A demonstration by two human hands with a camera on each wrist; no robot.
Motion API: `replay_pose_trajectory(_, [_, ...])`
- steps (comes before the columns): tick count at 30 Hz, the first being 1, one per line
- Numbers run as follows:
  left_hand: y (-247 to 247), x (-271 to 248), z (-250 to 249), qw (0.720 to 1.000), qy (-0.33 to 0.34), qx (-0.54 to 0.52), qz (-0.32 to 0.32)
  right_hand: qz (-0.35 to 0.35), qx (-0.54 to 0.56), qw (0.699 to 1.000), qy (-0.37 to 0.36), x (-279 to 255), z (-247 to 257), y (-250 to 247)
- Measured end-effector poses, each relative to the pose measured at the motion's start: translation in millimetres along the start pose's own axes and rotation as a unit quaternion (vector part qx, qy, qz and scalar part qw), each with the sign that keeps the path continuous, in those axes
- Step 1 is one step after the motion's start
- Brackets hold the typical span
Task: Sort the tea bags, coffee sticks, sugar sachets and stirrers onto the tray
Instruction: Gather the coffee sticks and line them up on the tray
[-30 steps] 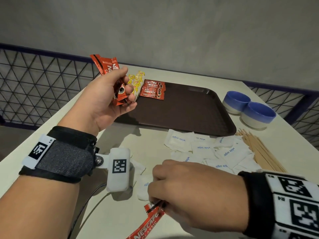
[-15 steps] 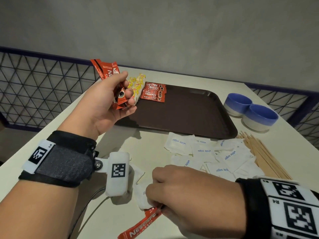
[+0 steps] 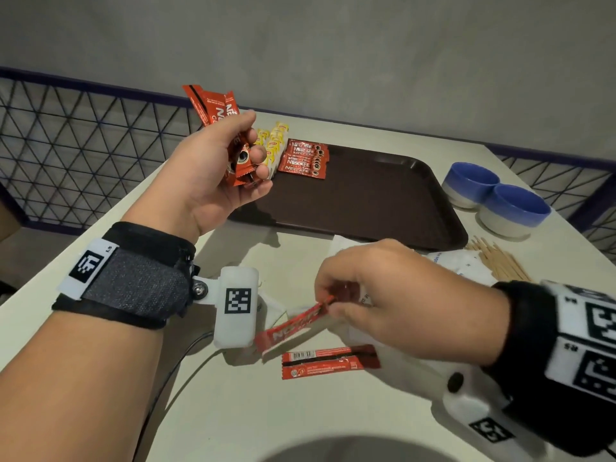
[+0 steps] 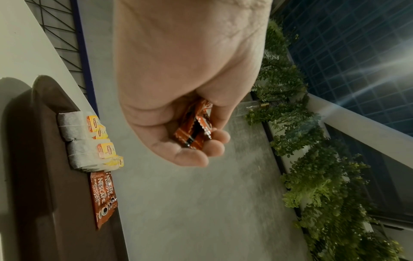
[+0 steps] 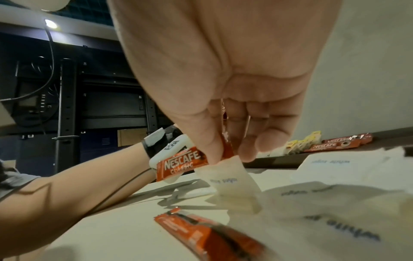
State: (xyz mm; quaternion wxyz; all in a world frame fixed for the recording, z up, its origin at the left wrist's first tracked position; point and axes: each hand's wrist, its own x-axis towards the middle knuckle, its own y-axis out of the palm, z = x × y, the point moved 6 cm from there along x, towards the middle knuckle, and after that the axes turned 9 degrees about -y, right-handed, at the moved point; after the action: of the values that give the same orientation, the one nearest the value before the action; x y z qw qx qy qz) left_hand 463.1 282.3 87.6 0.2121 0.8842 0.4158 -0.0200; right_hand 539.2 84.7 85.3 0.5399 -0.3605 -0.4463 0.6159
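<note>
Fingers of right hand (image 3: 393,295) pinch one coffee stick (image 3: 293,323); left hand (image 3: 206,181) clutches a red bundle (image 3: 230,138).

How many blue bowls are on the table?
2. Both stand right of the tray, touching each other: the far bowl beside the tray's far right corner, and the near bowl just behind the wooden stirrers. I see no others.

One brown tray (image 3: 433,208). Two blue-and-white bowls (image 3: 493,195). One loose coffee stick (image 3: 330,361) flat on the table, one more pinched stick (image 3: 293,325) lifted above it. Several sticks bunched in the left hand (image 3: 213,108), several more stacked on the tray (image 3: 303,158); exact numbers unclear. Tea bags (image 4: 85,141), sugar sachets (image 5: 335,203), wooden stirrers (image 3: 500,261): piled, uncountable.
</note>
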Motion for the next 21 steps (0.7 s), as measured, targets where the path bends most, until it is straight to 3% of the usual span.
replay_pose_trajectory(7, [3, -5, -3, 1.000, 0.003, -0.001, 0.001, 0.023, -0.013, 0.999, 0.033, -8, -12, 6])
replay_pose_trajectory(10, [2, -6, -4, 1.000, 0.003, -0.008, 0.000, 0.009, 0.040, 0.998, 0.053, -14, -11, 2])
replay_pose_trajectory(13, [0, -6, -5, 1.000, 0.000, -0.012, -0.001, 0.075, 0.106, 0.988, 0.080, -27, -7, 11])
replay_pose_trajectory(21, [-2, -6, -4, 1.000, 0.000, -0.008, -0.006, 0.122, -0.047, 0.990, 0.046, -41, -2, 28])
